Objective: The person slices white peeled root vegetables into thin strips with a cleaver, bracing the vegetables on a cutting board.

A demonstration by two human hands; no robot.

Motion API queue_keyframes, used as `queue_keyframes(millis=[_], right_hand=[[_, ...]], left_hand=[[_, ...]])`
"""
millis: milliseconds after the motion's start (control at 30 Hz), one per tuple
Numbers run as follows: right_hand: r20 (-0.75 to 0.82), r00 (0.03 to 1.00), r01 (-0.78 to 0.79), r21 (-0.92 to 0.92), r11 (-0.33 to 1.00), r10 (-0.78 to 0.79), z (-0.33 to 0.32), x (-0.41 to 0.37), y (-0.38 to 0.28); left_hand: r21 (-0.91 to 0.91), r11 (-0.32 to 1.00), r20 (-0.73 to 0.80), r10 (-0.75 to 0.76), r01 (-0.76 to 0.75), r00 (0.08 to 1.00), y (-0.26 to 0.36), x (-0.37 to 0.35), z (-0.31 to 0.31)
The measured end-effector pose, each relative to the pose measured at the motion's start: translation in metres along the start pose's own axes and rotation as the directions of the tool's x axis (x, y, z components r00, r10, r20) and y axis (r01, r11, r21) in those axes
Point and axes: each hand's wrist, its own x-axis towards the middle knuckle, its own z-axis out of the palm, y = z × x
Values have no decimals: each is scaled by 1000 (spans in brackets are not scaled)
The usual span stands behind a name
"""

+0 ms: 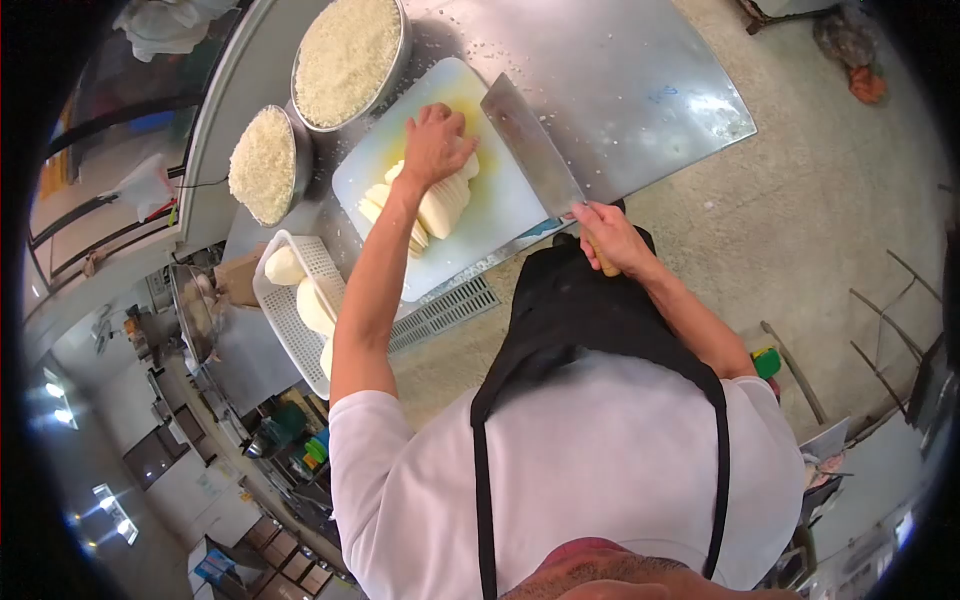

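On a white cutting board (365, 175) with a yellow stain lie pale sliced pieces (443, 205), some fanned out at the left. My left hand (437, 146) rests on the upper end of the slices, its fingers bent and spread. My right hand (612, 240) grips the wooden handle of a large cleaver (532, 148). The blade slants up and left over the board's right edge, apart from the slices.
Two metal bowls heaped with chopped white bits (348, 60) (263, 165) stand beyond and left of the board. A white perforated basket (290, 335) with whole pale pieces is at the left. The steel table (640, 110) has scattered bits; its corner juts right.
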Motion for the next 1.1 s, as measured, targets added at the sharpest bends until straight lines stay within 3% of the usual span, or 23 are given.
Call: queue_keyframes(millis=[67, 200, 267, 300, 367, 500, 567, 600, 667, 800, 867, 967, 1100], right_hand=[[0, 1000, 0, -36, 999, 0, 4, -1, -2], [-3, 1000, 8, -24, 1000, -8, 3, 0, -5], [-2, 1000, -16, -7, 1000, 16, 4, 0, -8], [-5, 1000, -24, -7, 1000, 24, 5, 0, -7], [3, 1000, -24, -8, 1000, 24, 5, 2, -7], [16, 1000, 8, -34, 999, -8, 3, 2, -12], [8, 1000, -11, -66, 998, 12, 3, -1, -15], [4, 1000, -24, -56, 998, 24, 3, -2, -13], [20, 999, -24, -59, 998, 25, 1, 3, -12], [35, 999, -29, -69, 997, 31, 0, 7, -12], [-13, 1000, -29, -75, 997, 28, 4, 9, -10], [-32, 999, 13, -127, 992, -17, 11, 9, -14], [-60, 997, 40, -219, 975, -55, 24, 6, -27]], left_hand=[[-172, 980, 94, -86, 101, 992, -15, -3, -2], [-150, 978, 191, -115, 145, 975, -24, -29, 13], [-120, 991, -101, -76, 64, 992, -12, -38, 21], [-126, 990, -96, -78, 66, 992, -10, -39, 25], [175, 981, 13, -82, 78, 997, -6, -42, 31], [164, 982, -39, -89, 95, 995, 7, -44, 12], [-44, 999, 55, -2, 5, 998, 20, -44, -15], [-51, 999, 70, 2, 1, 998, 20, -42, -16], [-177, 984, 8, -22, 23, 1000, 15, -42, -16], [-219, 975, -52, -55, 42, 997, 8, -49, -12], [-213, 977, -186, -15, -26, 982, 10, -51, -6], [-289, 955, -137, -118, 74, 984, 5, -49, 2], [-232, 958, -91, -192, 167, 977, 3, -59, 8]])
